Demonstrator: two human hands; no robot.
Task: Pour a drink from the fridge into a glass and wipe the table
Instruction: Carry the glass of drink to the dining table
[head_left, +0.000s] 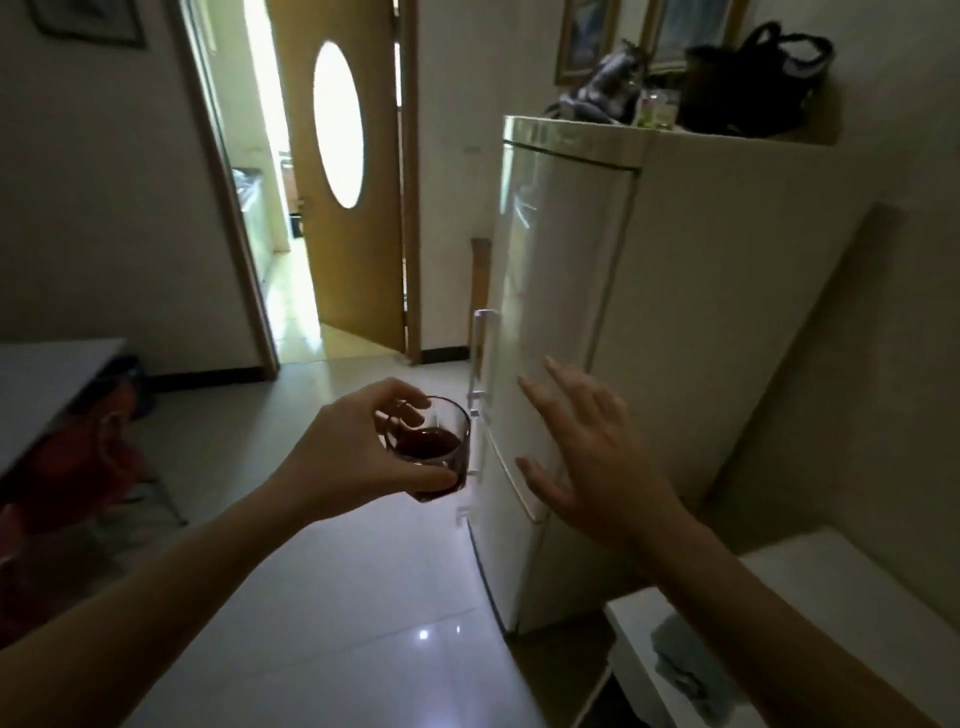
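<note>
My left hand (358, 447) grips a short clear glass (434, 452) that holds a dark red drink, held level in mid-air in front of the fridge. My right hand (592, 452) is open with fingers spread, right in front of the shut upper door of the cream fridge (550, 249); I cannot tell whether it touches the door. The white door handle (480, 353) runs down the door's left edge, just above the glass. A grey cloth (680, 660) lies on the low white table (810, 587) at the bottom right, partly hidden by my right forearm.
A dark bag (753, 83) and other items sit on top of the fridge. An open wooden door with an oval window (337, 156) leads to a bright room. A grey table (47, 384) with red things beneath stands at the left. The tiled floor (363, 597) is glossy.
</note>
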